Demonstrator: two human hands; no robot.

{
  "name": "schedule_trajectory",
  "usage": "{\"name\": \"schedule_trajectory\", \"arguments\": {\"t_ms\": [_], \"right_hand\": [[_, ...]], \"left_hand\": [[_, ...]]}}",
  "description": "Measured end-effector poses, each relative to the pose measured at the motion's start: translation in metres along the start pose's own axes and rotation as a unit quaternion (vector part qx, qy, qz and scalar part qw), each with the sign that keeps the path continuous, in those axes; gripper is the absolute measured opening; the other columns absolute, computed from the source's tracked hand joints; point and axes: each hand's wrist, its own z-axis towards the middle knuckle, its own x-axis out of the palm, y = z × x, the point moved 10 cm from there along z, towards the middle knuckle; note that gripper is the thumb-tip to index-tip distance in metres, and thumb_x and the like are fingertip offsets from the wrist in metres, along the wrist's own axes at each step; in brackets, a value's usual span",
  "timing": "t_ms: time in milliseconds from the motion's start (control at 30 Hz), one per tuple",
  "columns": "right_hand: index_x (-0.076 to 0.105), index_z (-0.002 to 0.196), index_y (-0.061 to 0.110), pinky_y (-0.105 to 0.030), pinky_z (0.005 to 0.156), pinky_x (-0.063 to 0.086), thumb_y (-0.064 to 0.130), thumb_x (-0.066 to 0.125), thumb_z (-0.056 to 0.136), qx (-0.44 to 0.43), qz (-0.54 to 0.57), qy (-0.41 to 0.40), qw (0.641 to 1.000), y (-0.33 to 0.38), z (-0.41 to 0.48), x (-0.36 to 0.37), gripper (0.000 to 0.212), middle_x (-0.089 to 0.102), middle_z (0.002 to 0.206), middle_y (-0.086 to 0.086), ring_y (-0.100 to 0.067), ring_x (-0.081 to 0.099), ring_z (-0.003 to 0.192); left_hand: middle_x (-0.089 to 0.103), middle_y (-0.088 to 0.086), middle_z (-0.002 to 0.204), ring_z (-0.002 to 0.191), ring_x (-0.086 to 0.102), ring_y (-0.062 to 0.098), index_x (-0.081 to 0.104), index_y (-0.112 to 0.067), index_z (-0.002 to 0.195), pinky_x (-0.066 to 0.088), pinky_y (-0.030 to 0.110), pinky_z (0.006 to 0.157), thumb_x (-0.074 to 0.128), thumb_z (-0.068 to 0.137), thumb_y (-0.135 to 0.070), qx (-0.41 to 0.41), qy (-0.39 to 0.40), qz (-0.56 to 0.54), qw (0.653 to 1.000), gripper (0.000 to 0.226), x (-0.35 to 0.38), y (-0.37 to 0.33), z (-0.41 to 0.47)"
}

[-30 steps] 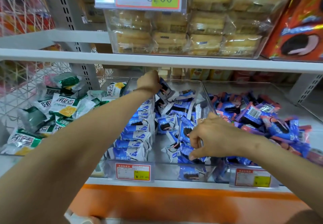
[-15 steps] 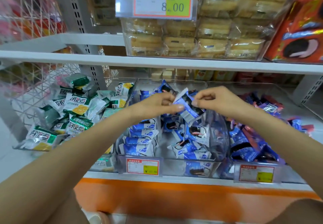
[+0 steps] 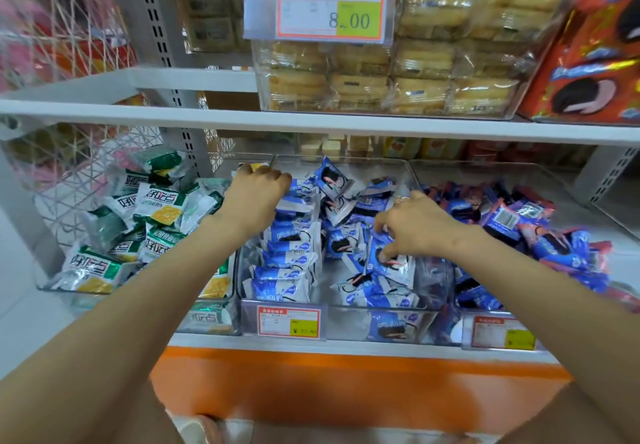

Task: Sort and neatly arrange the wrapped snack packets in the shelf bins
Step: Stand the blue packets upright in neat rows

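Person's left hand curled over back of neat packet row in middle bin, grip unclear, right hand pinching loose blue packet

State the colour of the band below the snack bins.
The band is orange; the head view shows it best.
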Motion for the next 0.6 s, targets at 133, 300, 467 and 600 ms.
{"name": "schedule_trajectory", "arguments": {"t_ms": [133,300,467,600], "right_hand": [[0.059,0.105,0.017,-0.042,0.109,0.019,0.063,0.064,0.073,0.024,-0.051,0.075,0.996,-0.002,0.000,0.016,0.056,0.061,0.087,0.002,-0.020,0.057,0.092],[0.051,0.081,0.016,-0.049,0.111,0.017,0.051,0.066,0.079,0.024,-0.069,0.084,0.994,0.005,0.000,0.019,0.038,0.047,0.069,0.006,-0.019,0.052,0.079],[0.044,0.116,0.015,-0.042,0.100,0.028,0.039,0.070,0.081,0.013,-0.006,0.077,0.997,0.010,0.003,0.022,0.050,0.060,0.102,0.000,-0.023,0.055,0.097],[0.047,0.097,0.026,-0.031,0.079,0.037,0.032,0.069,0.082,0.024,0.103,0.006,0.994,0.000,0.002,-0.008,0.027,0.059,0.101,0.004,-0.016,0.052,0.089]], "left_hand": [[0.053,-0.002,0.129,0.122,0.043,0.022,0.055,-0.021,0.122,0.030,0.036,0.096,0.051,0.085,-0.006,0.021,0.082,0.020,0.996,0.040,0.013,0.002,-0.006],[0.052,-0.002,0.131,0.122,0.042,0.021,0.057,-0.026,0.121,0.028,0.036,0.095,0.049,0.088,-0.011,-0.007,0.076,-0.055,0.996,0.037,0.000,0.002,-0.011],[0.062,0.003,0.109,0.109,0.050,0.026,0.061,-0.019,0.114,0.033,0.035,0.090,0.049,0.092,-0.019,-0.034,-0.017,-0.142,0.989,0.025,-0.023,0.004,-0.013],[0.064,0.004,0.101,0.099,0.055,0.027,0.065,-0.017,0.106,0.037,0.035,0.084,0.050,0.092,-0.019,-0.038,-0.064,-0.186,0.980,0.021,-0.032,0.006,-0.017]]}}
